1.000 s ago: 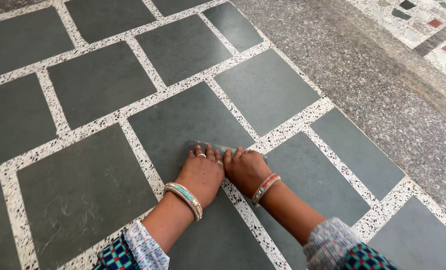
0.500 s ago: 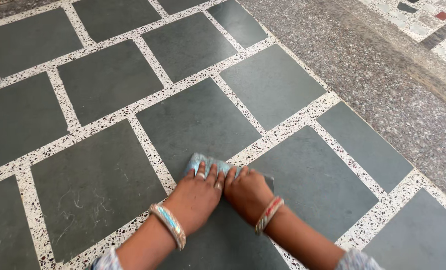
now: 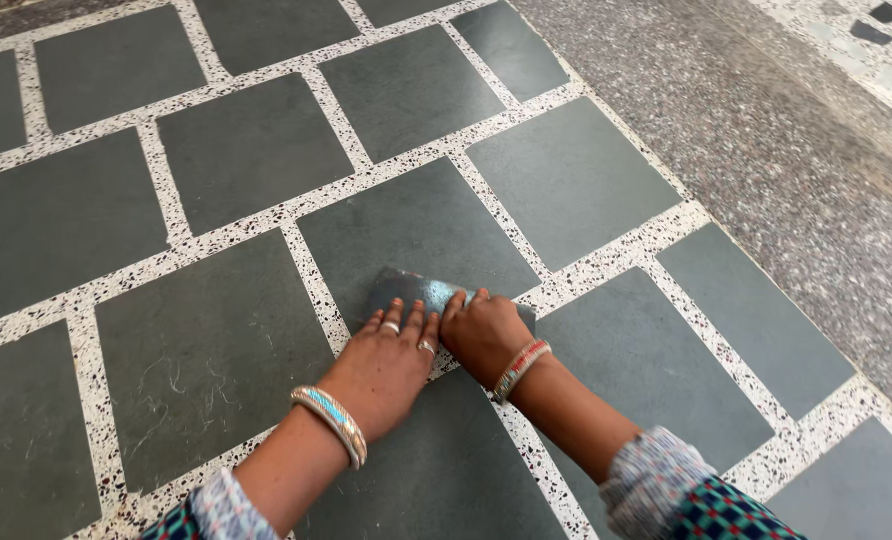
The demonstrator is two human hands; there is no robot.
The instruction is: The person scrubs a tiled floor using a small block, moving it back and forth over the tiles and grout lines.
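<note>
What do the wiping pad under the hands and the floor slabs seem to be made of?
Pad: probably soft cloth, grey-blue, lying flat and thin beneath both hands.
Slabs: likely matte dark grey-green stone, faintly scratched.
Joints: look like terrazzo, white with dark and reddish chips.

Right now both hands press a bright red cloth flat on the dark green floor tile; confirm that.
Not quite: the cloth is greyish blue, not red. The head view shows the left hand and right hand pressing it flat on the dark green floor tile.
</note>
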